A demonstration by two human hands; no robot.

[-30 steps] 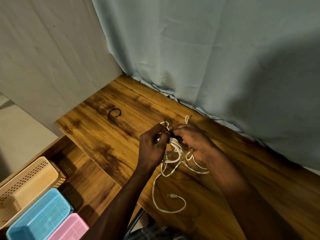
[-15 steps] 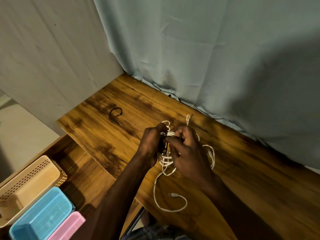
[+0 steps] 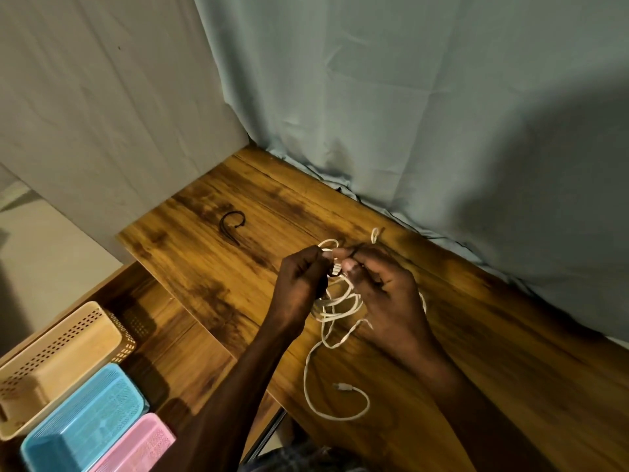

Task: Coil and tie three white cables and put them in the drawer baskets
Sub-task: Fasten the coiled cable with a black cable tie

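A bundle of white cable [image 3: 337,306] is held over the wooden desk [image 3: 476,352], with loose loops trailing down to a connector end [image 3: 342,387] near the front edge. My left hand [image 3: 301,284] pinches the top of the coil. My right hand [image 3: 384,287] pinches the same spot from the other side, with a thin black tie [image 3: 355,251] at its fingertips. Another black tie [image 3: 233,224] lies curled on the desk to the left. The open drawer holds a beige basket [image 3: 61,362], a blue basket [image 3: 85,420] and a pink basket [image 3: 136,444].
A pale blue curtain [image 3: 408,114] hangs along the back of the desk, and a grey wall panel [image 3: 102,97] stands on the left. The drawer's wooden floor [image 3: 177,342] shows beside the baskets. A dark wire runs along the curtain's foot.
My right hand has slid from over the coil to its right side, and both hands now pinch the top of the bundle. The camera view shifted slightly.
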